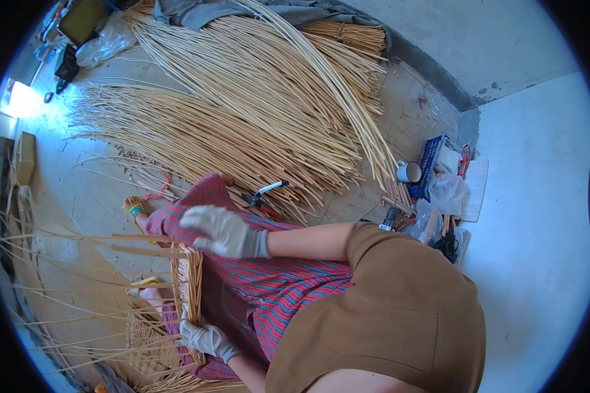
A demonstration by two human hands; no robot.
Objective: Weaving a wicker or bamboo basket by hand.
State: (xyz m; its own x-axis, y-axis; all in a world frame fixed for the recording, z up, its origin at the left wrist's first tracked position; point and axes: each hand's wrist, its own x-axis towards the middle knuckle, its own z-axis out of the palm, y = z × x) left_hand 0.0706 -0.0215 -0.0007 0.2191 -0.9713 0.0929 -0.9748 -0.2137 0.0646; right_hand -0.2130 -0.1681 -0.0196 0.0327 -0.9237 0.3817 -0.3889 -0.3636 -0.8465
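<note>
A partly woven wicker panel or basket [191, 281] rests across my lap, on red and blue striped cloth [295, 281]. Long, thin rods stick out of it toward the left of the view. My left hand [208, 340], in a pale work glove, grips its lower end, with the fingertips partly hidden at the weave. Above the upper end hovers my right hand [223, 232], gloved too. Its fingers are apart and slightly curved, and nothing shows in them. Two flat strips [141, 243] project leftward from the work beside that hand.
Large bundles of peeled wicker rods [242, 85] cover the floor at the top. A white-handled tool [272, 187] lies by my knee. To the right are a white enamel mug [409, 172], a blue plastic basket [428, 167] and plastic bags [447, 191]. Another woven piece [144, 340] lies at lower left.
</note>
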